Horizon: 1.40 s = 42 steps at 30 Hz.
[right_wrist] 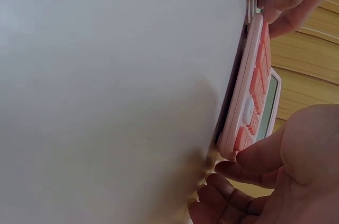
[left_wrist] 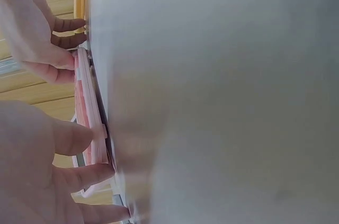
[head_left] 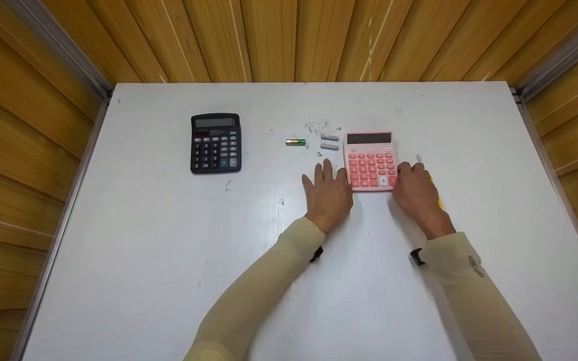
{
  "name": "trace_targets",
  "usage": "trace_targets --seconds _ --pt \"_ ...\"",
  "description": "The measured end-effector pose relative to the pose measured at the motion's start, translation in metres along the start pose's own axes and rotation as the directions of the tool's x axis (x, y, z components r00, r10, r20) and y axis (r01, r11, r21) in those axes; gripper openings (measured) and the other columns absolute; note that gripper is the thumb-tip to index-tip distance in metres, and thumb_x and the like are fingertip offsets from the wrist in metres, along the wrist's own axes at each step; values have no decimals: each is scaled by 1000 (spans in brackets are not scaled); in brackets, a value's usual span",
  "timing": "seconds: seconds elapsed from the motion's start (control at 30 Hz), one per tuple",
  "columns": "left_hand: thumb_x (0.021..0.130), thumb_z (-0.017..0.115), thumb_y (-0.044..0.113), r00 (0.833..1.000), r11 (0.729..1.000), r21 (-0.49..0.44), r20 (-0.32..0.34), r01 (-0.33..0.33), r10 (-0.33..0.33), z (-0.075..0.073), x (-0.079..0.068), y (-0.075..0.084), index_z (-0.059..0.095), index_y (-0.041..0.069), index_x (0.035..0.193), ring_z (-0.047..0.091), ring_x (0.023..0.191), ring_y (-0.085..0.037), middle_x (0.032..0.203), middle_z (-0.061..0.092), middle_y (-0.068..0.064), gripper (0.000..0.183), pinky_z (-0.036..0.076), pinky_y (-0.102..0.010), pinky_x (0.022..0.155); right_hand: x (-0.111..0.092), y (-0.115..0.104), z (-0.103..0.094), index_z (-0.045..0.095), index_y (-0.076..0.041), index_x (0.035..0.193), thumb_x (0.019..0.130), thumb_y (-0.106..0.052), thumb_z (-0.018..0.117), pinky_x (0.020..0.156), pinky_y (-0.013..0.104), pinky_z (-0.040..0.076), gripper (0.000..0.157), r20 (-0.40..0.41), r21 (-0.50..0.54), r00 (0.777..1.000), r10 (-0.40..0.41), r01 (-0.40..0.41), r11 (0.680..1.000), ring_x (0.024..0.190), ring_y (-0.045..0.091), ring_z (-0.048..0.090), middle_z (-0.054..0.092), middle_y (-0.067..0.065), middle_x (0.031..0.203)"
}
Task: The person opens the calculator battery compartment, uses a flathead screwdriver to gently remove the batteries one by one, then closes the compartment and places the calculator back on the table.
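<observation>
A pink calculator (head_left: 369, 163) lies face up on the white table, its screen towards the far side. At its near left side is my left hand (head_left: 330, 195), fingers spread and fairly straight, the thumb touching the calculator's edge in the left wrist view. My right hand (head_left: 416, 193) is at the near right corner, where thumb and curled index finger pinch the edge in the right wrist view. Partly hidden beneath the right hand lies a slim tool with a yellow handle (head_left: 440, 200). Left of the calculator are two grey batteries (head_left: 329, 147) and a green battery (head_left: 295, 142).
A black calculator (head_left: 215, 143) lies face up on the left part of the table (head_left: 133, 225). Small dark crumbs (head_left: 314, 125) are scattered near the batteries. Wood-patterned panels (head_left: 269, 40) stand along the far edge and both sides.
</observation>
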<state>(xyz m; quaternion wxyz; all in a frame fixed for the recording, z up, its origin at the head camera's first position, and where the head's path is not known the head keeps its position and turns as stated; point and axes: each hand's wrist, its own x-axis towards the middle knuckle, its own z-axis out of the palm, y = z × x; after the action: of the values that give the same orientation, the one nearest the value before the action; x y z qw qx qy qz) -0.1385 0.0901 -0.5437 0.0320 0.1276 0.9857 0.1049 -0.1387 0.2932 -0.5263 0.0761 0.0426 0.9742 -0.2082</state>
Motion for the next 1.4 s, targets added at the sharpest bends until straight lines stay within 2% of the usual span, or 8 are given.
trace_targets --seconds 0.17,0.37,0.57,0.83,1.13,1.4 --pt "112 47 36 1000 1000 3 -3 8 -8 1 3 1 59 13 150 40 150 -40 163 43 -22 46 37 -70 113 1 -2 2 42 15 147 113 -16 37 101 62 48 46 13 -20 1000 21 -21 1000 112 46 49 45 35 128" --pt "112 47 35 1000 1000 17 5 21 -21 -1 8 3 59 15 149 40 149 -39 161 45 -21 44 39 -68 112 9 -5 1 40 16 147 113 -14 38 108 65 43 46 15 -37 999 31 -31 999 116 47 47 44 36 132" --pt "112 46 36 999 999 4 37 38 -39 -4 17 3 57 15 151 37 150 -38 162 42 -20 46 37 -67 114 18 -5 1 39 16 147 112 -14 38 104 64 45 46 13 -33 999 35 -34 999 113 46 47 44 35 127" --pt "113 45 37 998 999 27 42 43 -45 -3 28 3 54 15 153 37 151 -39 162 41 -22 47 36 -68 114 30 -7 -3 37 17 149 112 -14 39 101 64 47 47 23 -45 998 56 -55 997 114 45 46 44 34 128" --pt "112 46 37 997 997 53 59 54 -57 -6 36 8 55 16 152 40 147 -38 161 43 -20 47 41 -65 111 36 -8 -6 44 20 138 109 -7 41 92 64 48 40 -7 -130 1000 30 -30 991 107 46 45 44 35 119" --pt "113 43 41 997 995 81 41 65 -68 -8 38 6 56 18 152 44 141 -34 157 47 -17 47 44 -62 109 38 -6 -10 46 20 131 109 -7 38 88 65 47 36 -6 -199 998 -55 53 979 106 49 46 43 37 119"
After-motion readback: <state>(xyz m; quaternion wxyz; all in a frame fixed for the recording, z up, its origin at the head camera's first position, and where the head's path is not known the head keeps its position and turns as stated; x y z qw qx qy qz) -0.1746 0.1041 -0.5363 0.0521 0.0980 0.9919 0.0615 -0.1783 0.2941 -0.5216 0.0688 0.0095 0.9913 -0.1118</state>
